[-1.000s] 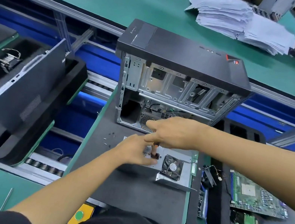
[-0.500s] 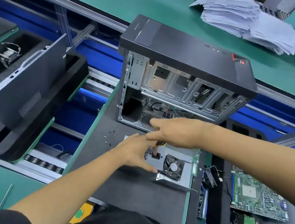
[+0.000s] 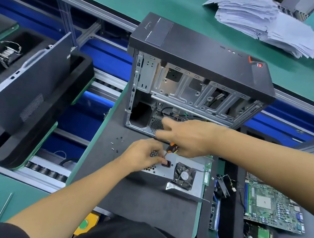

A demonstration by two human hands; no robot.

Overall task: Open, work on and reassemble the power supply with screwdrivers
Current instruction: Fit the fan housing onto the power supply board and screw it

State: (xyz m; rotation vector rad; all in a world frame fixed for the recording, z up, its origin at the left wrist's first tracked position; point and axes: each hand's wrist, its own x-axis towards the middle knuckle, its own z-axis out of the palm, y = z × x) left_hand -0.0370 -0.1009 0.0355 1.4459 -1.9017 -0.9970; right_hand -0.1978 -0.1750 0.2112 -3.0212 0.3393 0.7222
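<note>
Screwdriver [image 3: 172,149] mostly hidden inside right hand [image 3: 188,138]; only orange-black handle end shows below fingers. Tip lost between left hand [image 3: 143,155] fingertips. Power supply [image 3: 180,171] left part covered under left fingers. Small dark screws [image 3: 116,145] left of fingers, too small to count surely.
</note>
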